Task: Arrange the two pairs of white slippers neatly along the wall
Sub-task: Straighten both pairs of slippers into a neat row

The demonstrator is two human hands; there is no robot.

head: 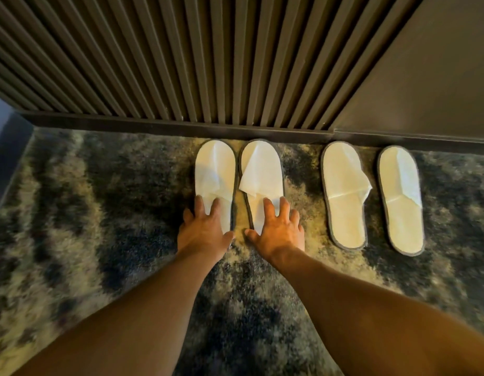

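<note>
Several white slippers with grey trim lie on the carpet, toes against the wall's skirting. The left pair sits close together: the far-left slipper (214,169) and its mate (262,172). My left hand (205,230) rests flat on the heel of the far-left slipper, fingers spread. On the heel of the mate lies my right hand (279,230), fingers also spread. The right pair, one slipper (344,194) and another (402,199), lies apart from my hands with a wider gap between its two slippers.
A dark ribbed wall panel (181,63) with a skirting board (181,128) runs along the top. A smooth dark panel (425,77) joins it at the right. The floor is a mottled dark and cream carpet (86,213).
</note>
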